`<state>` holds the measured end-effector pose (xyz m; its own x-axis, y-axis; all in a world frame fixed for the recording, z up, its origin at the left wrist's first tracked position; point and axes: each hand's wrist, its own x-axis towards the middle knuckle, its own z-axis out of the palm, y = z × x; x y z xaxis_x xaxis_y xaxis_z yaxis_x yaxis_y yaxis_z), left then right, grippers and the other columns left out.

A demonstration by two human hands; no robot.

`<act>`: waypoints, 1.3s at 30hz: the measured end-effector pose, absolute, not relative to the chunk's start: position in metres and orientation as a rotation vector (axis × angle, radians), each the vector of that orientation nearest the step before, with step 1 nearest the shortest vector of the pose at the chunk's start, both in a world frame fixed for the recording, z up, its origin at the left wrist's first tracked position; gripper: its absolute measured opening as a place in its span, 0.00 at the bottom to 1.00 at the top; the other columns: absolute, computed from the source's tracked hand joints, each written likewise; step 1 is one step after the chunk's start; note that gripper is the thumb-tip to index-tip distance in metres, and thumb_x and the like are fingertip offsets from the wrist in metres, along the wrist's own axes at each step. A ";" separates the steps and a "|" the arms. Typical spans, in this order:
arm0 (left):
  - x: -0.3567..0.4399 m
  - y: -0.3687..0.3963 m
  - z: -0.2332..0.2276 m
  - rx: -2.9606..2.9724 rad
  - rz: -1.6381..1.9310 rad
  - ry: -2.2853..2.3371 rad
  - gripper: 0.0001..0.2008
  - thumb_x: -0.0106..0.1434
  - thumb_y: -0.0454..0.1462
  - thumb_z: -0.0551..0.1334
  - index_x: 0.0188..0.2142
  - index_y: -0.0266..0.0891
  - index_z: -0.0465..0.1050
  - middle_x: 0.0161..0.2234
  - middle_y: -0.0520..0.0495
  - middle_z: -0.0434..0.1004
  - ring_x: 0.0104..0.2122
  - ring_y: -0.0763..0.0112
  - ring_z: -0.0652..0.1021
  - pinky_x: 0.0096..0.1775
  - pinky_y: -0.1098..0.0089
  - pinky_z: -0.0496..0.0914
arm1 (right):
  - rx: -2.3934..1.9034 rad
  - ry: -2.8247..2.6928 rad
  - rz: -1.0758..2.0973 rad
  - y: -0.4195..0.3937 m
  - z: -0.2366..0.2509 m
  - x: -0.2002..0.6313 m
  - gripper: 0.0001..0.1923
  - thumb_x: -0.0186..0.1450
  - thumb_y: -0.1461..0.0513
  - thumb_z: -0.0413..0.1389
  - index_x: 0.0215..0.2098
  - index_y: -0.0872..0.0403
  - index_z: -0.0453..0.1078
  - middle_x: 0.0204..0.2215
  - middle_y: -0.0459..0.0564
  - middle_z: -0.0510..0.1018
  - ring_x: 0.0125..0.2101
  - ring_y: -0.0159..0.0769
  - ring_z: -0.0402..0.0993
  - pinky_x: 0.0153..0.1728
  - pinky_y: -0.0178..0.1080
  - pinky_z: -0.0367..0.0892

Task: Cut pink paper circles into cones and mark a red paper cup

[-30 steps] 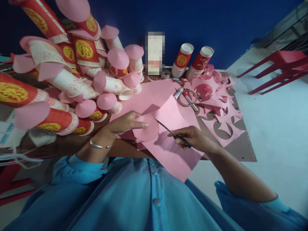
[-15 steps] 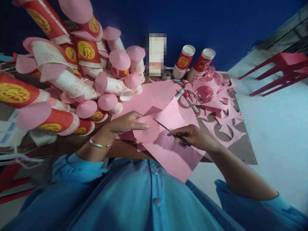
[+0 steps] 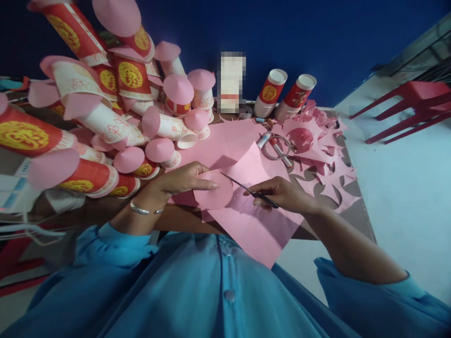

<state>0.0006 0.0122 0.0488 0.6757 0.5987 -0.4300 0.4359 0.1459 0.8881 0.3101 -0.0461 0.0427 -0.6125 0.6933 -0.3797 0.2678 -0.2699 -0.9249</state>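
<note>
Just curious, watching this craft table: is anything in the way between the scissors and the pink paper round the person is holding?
Nothing visible. The right hand holds the scissors, whose tips already meet the edge of the pink paper round pinched by the left hand. The cups lie off to the side.

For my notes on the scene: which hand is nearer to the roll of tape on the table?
Right. The right hand, gripping scissors, lies just below the tape roll; the left hand, pinching the pink paper circle, is farther left.

paper cups [image 3: 116, 117] crowding the left, pink scraps [image 3: 320, 155] right, bare floor [image 3: 394, 188] beyond
</note>
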 end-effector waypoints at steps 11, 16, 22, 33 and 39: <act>-0.002 0.013 0.050 1.512 0.125 0.902 0.21 0.59 0.53 0.71 0.28 0.35 0.77 0.24 0.51 0.73 0.26 0.72 0.70 0.29 0.72 0.61 | -1.115 -1.733 1.966 -0.035 0.045 0.303 0.28 0.63 0.46 0.70 0.53 0.56 0.83 0.21 0.41 0.74 0.22 0.26 0.64 0.25 0.32 0.64; -0.005 0.016 0.046 1.540 0.149 0.922 0.21 0.58 0.52 0.72 0.25 0.36 0.74 0.23 0.53 0.69 0.24 0.74 0.67 0.27 0.71 0.61 | -1.149 -1.749 1.961 -0.029 0.046 0.302 0.28 0.63 0.46 0.70 0.51 0.57 0.84 0.20 0.41 0.73 0.21 0.25 0.61 0.24 0.32 0.62; -0.006 0.018 0.047 1.559 0.154 0.892 0.22 0.59 0.52 0.71 0.24 0.36 0.72 0.22 0.53 0.67 0.23 0.75 0.65 0.26 0.72 0.59 | -1.169 -1.765 1.953 -0.025 0.049 0.300 0.29 0.61 0.45 0.70 0.50 0.57 0.84 0.20 0.41 0.73 0.21 0.25 0.61 0.25 0.33 0.62; -0.010 0.021 0.048 1.548 0.112 0.870 0.21 0.58 0.52 0.72 0.27 0.36 0.77 0.24 0.51 0.72 0.25 0.73 0.69 0.28 0.72 0.60 | -1.163 -1.849 1.973 -0.010 0.051 0.299 0.27 0.63 0.48 0.69 0.52 0.57 0.84 0.19 0.43 0.75 0.21 0.26 0.64 0.24 0.32 0.63; -0.013 0.021 0.049 1.524 0.079 0.880 0.22 0.56 0.53 0.73 0.26 0.36 0.74 0.23 0.52 0.71 0.25 0.73 0.68 0.28 0.72 0.60 | -1.108 -1.919 1.975 -0.003 0.055 0.297 0.24 0.62 0.51 0.69 0.51 0.58 0.84 0.20 0.42 0.75 0.21 0.25 0.63 0.25 0.32 0.62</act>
<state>-0.0129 0.0209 0.0491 0.7009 0.5582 -0.4441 0.4698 0.1073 0.8762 0.2973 -0.0029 0.0546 -0.7083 0.5942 -0.3811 0.3638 -0.1553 -0.9184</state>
